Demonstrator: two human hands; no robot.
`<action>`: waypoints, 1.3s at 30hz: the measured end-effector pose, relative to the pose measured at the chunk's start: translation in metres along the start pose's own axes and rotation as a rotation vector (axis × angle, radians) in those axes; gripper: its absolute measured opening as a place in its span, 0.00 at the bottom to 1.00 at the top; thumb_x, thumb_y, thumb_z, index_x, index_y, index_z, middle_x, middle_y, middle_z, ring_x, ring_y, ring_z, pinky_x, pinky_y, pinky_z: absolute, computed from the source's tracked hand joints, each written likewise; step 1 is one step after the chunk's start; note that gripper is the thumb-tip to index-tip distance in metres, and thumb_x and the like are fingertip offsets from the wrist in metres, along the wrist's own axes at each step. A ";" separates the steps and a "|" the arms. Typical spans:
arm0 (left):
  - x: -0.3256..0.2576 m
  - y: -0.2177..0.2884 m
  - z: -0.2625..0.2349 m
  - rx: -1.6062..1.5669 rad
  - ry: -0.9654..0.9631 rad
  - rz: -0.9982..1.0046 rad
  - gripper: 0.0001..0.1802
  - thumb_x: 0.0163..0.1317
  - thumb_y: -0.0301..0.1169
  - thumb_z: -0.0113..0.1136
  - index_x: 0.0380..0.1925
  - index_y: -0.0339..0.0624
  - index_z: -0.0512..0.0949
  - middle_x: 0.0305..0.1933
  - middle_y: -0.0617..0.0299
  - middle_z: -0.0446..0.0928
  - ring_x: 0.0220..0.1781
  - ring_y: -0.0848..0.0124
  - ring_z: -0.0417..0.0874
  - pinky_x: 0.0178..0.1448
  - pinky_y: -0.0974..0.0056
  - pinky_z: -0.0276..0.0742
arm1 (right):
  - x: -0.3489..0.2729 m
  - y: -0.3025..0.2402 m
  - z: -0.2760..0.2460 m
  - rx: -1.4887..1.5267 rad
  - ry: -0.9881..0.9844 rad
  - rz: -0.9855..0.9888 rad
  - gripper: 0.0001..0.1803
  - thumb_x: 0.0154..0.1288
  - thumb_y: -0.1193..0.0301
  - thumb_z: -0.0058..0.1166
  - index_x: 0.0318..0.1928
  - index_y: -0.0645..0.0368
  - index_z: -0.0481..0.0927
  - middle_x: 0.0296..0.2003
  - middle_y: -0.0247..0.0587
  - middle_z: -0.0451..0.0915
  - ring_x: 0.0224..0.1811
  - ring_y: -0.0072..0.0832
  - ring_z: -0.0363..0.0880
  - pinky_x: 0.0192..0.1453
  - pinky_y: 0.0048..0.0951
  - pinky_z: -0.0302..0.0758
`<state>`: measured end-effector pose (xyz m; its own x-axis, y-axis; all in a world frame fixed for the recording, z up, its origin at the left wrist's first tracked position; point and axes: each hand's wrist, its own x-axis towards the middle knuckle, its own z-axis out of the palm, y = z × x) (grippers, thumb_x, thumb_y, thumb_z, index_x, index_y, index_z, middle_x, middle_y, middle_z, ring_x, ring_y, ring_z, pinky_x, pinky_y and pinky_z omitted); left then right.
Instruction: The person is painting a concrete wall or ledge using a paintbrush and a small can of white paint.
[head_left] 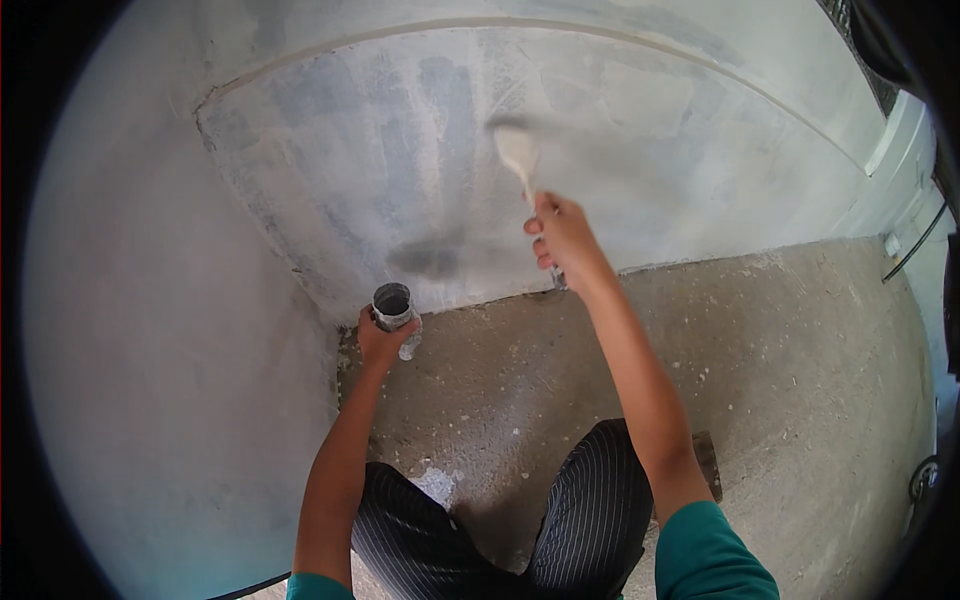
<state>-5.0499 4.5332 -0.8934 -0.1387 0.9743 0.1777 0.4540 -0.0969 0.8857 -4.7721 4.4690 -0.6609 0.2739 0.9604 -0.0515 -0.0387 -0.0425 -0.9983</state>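
Observation:
My right hand (563,238) is closed around the handle of a paintbrush (517,150), raised in front of the wall. The brush's pale, flared head is a little blurred and points up and left, close to the wall surface (610,110). I cannot tell whether it touches. Lower and to the left, my left hand (380,338) grips a small grey-smeared cup (395,318) by its side. The cup's round mouth faces up and its inside looks dark. It is held near the corner where the wall meets the floor.
Patchy grey and white coating covers the wall, with a raised curved ledge (520,22) above. Another pale wall (150,330) stands close at my left. The rough concrete floor (790,370) has pale specks. A black cable (916,243) hangs at the far right.

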 end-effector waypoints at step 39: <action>0.003 0.007 0.021 -0.052 -0.071 -0.024 0.52 0.32 0.44 0.81 0.57 0.31 0.66 0.55 0.44 0.75 0.56 0.54 0.77 0.60 0.56 0.72 | 0.008 -0.095 -0.097 -0.446 0.335 -0.190 0.19 0.70 0.62 0.48 0.56 0.57 0.76 0.23 0.32 0.73 0.11 0.14 0.55 0.12 0.20 0.52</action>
<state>-5.0284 4.5399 -0.8954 -0.0855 0.9882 0.1274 0.4050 -0.0823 0.9106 -4.6729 4.4535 -0.5687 0.5282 0.8261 0.1965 0.4286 -0.0596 -0.9015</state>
